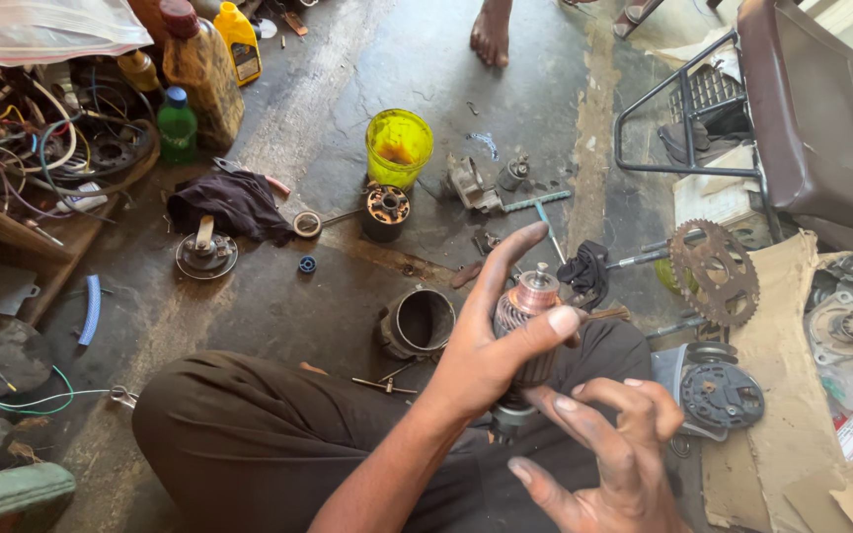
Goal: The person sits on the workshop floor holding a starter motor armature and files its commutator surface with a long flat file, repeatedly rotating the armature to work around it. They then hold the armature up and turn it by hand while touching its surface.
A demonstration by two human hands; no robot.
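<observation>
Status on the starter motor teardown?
Done: motor is apart, with the empty cylindrical housing and end covers lying on the floor. In hand: left hand grips the armature; right hand hovers open beside it. Left: every part remains loose, nothing reassembled.

Armature [527, 314]: shiny copper, dull steel; sprocket [714, 271] rusty metal.

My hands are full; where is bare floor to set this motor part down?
Bare floor lies between the yellow cup and the foot, and left of the metal housing toward the blue strip. Around the sprocket is crowded.
</observation>
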